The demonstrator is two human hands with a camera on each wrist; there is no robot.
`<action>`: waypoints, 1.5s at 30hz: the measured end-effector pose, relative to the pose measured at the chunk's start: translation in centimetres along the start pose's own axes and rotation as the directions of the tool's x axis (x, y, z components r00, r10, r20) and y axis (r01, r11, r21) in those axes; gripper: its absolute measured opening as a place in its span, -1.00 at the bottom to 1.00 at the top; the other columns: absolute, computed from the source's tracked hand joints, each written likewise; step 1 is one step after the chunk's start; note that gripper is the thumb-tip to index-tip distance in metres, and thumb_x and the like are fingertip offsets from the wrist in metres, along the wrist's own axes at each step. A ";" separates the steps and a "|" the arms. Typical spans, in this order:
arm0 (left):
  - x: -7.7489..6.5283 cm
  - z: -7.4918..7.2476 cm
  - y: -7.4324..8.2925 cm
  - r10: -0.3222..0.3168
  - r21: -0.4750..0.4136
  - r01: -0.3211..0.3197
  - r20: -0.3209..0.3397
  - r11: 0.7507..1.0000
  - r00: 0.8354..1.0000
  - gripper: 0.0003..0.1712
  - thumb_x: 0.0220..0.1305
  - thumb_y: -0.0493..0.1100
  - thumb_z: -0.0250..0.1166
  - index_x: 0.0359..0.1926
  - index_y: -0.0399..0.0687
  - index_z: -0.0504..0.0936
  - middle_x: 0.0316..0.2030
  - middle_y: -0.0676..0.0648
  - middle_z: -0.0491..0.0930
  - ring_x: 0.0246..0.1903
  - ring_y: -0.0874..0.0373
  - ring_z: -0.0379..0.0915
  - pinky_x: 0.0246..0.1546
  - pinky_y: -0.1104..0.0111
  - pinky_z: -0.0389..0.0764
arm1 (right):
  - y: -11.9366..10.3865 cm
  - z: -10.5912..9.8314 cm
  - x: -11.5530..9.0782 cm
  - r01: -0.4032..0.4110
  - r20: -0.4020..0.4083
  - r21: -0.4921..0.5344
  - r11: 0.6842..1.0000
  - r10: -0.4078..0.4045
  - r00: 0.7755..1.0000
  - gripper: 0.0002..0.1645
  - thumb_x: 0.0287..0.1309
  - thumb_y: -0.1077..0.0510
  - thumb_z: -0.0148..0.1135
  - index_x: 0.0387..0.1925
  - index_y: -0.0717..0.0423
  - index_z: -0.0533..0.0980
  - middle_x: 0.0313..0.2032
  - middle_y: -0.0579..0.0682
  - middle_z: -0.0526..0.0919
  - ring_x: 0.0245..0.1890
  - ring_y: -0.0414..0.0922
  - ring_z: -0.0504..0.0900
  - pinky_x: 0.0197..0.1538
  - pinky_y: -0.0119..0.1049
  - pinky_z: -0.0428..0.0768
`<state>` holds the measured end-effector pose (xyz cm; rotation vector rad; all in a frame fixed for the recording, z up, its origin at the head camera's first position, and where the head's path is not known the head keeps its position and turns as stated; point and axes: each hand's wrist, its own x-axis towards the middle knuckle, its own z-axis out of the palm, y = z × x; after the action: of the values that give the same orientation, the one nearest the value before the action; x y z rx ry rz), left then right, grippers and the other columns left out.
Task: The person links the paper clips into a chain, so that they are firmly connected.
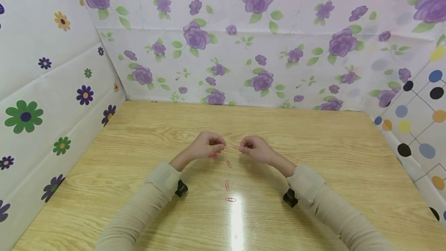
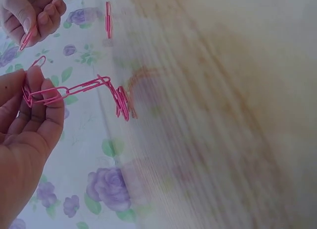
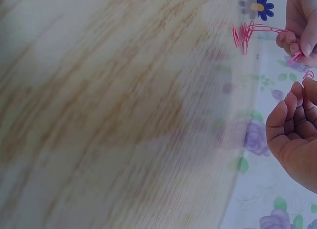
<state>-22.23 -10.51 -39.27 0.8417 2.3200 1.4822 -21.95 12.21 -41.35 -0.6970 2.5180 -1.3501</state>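
Observation:
My left hand (image 1: 207, 146) pinches the end of a pink paper clip chain (image 2: 81, 86) between thumb and fingers. The chain's far end droops into a small heap on the table, clearest in the left wrist view. Opposite it, my right hand (image 1: 259, 150) pinches a single pink paper clip (image 2: 27, 38) between thumb and forefinger. Both hands are raised a little above the tabletop, fingertips facing, with a small gap between them. Whether the held clip touches the chain's end clip is too small to tell.
Three loose pink clips lie on the wooden table (image 1: 313, 134) in front of the hands: a nearer clip (image 1: 230, 200), a middle clip (image 1: 227, 185) and a farther clip (image 1: 229, 164). A flowered cloth (image 1: 226, 61) rises behind the table, with patterned sheets at both sides.

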 end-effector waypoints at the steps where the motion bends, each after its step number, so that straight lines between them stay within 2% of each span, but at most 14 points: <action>1: 0.1 0.0 -0.5 -0.004 -0.002 0.004 -0.001 1.000 1.000 -0.85 0.22 -0.39 0.15 -0.26 -0.47 0.56 -0.37 -0.34 0.57 -0.34 -0.31 0.49 -0.29 -0.03 0.52 | 0.0 0.0 0.0 0.009 0.000 0.004 1.000 -0.009 1.000 -0.81 0.20 0.23 0.12 -0.47 0.28 0.49 -0.53 0.10 0.51 -0.61 -0.20 0.29 -0.54 -0.38 0.28; 5: 0.7 0.1 -1.8 -0.024 0.018 0.025 -0.023 1.000 0.999 -0.86 0.19 -0.35 0.21 -0.27 -0.39 0.58 -0.40 -0.25 0.59 -0.36 -0.22 0.53 -0.33 0.09 0.56 | -1.6 -0.3 -0.5 0.027 -0.007 0.018 0.999 -0.027 1.000 -0.82 0.21 0.28 0.10 -0.47 0.33 0.47 -0.55 0.17 0.48 -0.62 -0.20 0.27 -0.53 -0.39 0.27; 8: 0.9 0.2 -1.8 -0.039 0.022 0.040 -0.037 0.999 0.999 -0.91 0.18 -0.35 0.22 -0.31 -0.36 0.58 -0.42 -0.25 0.59 -0.39 -0.20 0.53 -0.34 0.10 0.56 | -1.7 -0.1 -0.3 0.045 -0.019 0.013 0.999 -0.044 0.999 -0.83 0.20 0.29 0.10 -0.48 0.31 0.47 -0.57 0.14 0.47 -0.63 -0.20 0.27 -0.54 -0.38 0.27; 12: 1.1 0.1 -1.8 -0.058 -0.007 0.058 -0.031 0.998 0.998 -0.89 0.19 -0.37 0.20 -0.31 -0.42 0.56 -0.42 -0.33 0.57 -0.40 -0.26 0.51 -0.32 0.00 0.52 | -0.4 0.6 0.6 0.079 -0.036 0.019 0.997 -0.078 0.996 -0.85 0.19 0.27 0.12 -0.47 0.26 0.48 -0.55 0.14 0.50 -0.62 -0.22 0.30 -0.55 -0.40 0.29; 18: 0.7 -0.2 0.2 -0.069 -0.088 0.067 -0.014 0.994 0.998 -0.87 0.21 -0.42 0.15 -0.31 -0.53 0.52 -0.53 -0.15 0.57 -0.38 -0.40 0.44 -0.30 -0.11 0.46 | -0.6 1.2 0.8 0.089 -0.059 0.026 0.996 -0.087 0.994 -0.88 0.20 0.27 0.12 -0.45 0.23 0.47 -0.52 0.20 0.51 -0.61 -0.22 0.31 -0.55 -0.42 0.30; 20: 0.4 -0.2 0.9 -0.070 -0.105 0.069 -0.008 0.992 0.998 -0.86 0.21 -0.43 0.13 -0.31 -0.54 0.52 -0.52 -0.21 0.56 -0.36 -0.42 0.42 -0.28 -0.11 0.47 | -0.6 1.4 0.8 0.085 -0.068 0.016 0.996 -0.084 0.994 -0.87 0.20 0.26 0.12 -0.45 0.22 0.47 -0.54 0.17 0.50 -0.62 -0.21 0.30 -0.55 -0.42 0.29; 24: 0.4 -0.3 1.1 -0.086 -0.132 0.086 0.004 0.988 0.996 -0.84 0.23 -0.43 0.12 -0.28 -0.57 0.50 -0.40 -0.48 0.51 -0.33 -0.42 0.42 -0.24 -0.10 0.47 | -0.6 1.5 1.0 0.086 -0.084 0.002 0.996 -0.085 0.993 -0.88 0.20 0.27 0.11 -0.45 0.21 0.47 -0.55 0.14 0.49 -0.63 -0.22 0.30 -0.56 -0.42 0.28; 29: 0.9 -0.3 -0.4 -0.099 -0.171 0.098 0.005 0.980 0.995 -0.82 0.24 -0.42 0.11 -0.25 -0.57 0.49 -0.34 -0.52 0.50 -0.30 -0.40 0.45 -0.22 -0.08 0.48 | -0.5 1.6 1.1 0.117 -0.084 -0.024 0.993 -0.119 0.989 -0.88 0.20 0.28 0.12 -0.45 0.22 0.46 -0.54 0.17 0.51 -0.63 -0.23 0.30 -0.56 -0.43 0.28; 33: 1.2 -0.4 -1.7 -0.116 -0.197 0.109 -0.027 0.974 0.993 -0.81 0.24 -0.41 0.12 -0.22 -0.57 0.49 -0.33 -0.49 0.50 -0.33 -0.33 0.49 -0.21 -0.09 0.47 | -0.3 1.6 0.9 0.150 -0.089 -0.048 0.988 -0.154 0.984 -0.89 0.18 0.30 0.12 -0.45 0.24 0.46 -0.55 0.21 0.51 -0.65 -0.23 0.29 -0.57 -0.43 0.28; 36: 1.2 -0.4 -1.8 -0.120 -0.190 0.109 -0.047 0.976 0.992 -0.79 0.23 -0.41 0.13 -0.20 -0.58 0.48 -0.33 -0.48 0.51 -0.36 -0.27 0.51 -0.23 -0.07 0.49 | -0.2 1.5 0.8 0.137 -0.099 -0.028 0.990 -0.139 0.985 -0.89 0.18 0.31 0.11 -0.45 0.28 0.46 -0.54 0.23 0.51 -0.66 -0.24 0.28 -0.58 -0.43 0.28; 40: 1.3 -0.3 -1.8 -0.103 -0.172 0.096 -0.033 0.981 0.994 -0.80 0.23 -0.41 0.13 -0.19 -0.57 0.48 -0.33 -0.44 0.54 -0.35 -0.26 0.52 -0.25 -0.01 0.53 | -0.5 1.5 0.8 0.110 -0.114 0.049 0.993 -0.104 0.988 -0.84 0.21 0.29 0.10 -0.42 0.35 0.48 -0.52 0.23 0.51 -0.65 -0.24 0.29 -0.57 -0.42 0.30; 45: 1.5 -0.1 -1.6 -0.103 -0.191 0.097 -0.020 0.977 0.995 -0.83 0.24 -0.40 0.12 -0.19 -0.49 0.50 -0.32 -0.46 0.53 -0.35 -0.29 0.51 -0.25 -0.08 0.49 | -0.6 1.8 1.1 0.124 -0.125 0.077 0.989 -0.114 0.986 -0.82 0.20 0.27 0.11 -0.42 0.36 0.49 -0.56 0.16 0.49 -0.63 -0.22 0.30 -0.57 -0.42 0.29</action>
<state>-23.97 -10.17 -40.50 0.6469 2.1634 1.6502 -21.99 10.10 -41.82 -0.7821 2.5280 -1.5738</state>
